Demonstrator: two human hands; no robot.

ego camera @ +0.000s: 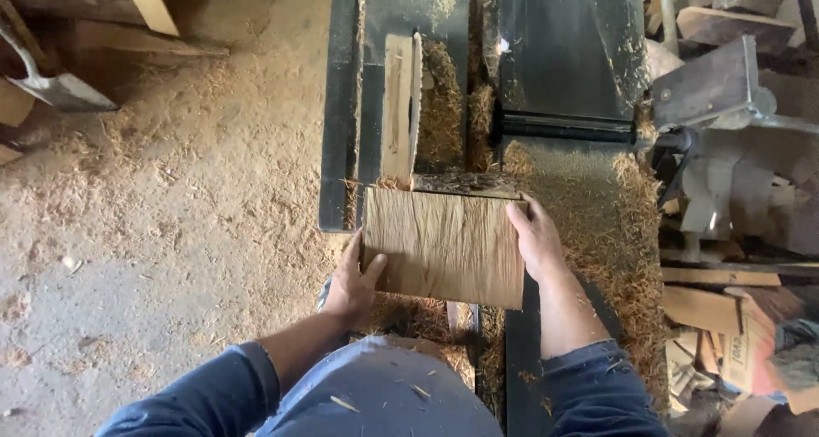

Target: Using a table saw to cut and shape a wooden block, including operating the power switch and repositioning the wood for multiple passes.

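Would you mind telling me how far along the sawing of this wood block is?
Done: a cut slab lies on the saw table amid heaps of sawdust. In hand: the left hand and right hand grip the wood block at its sides. Left: the block looks whole, not yet cut.

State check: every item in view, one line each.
Rectangular brown wood block: held flat on the saw table, gripped both sides.
Left hand: gripping the block's left edge.
Right hand: gripping its right edge.
Dark metal saw table: sawdust-covered.
Grey metal shovel: lying idle.
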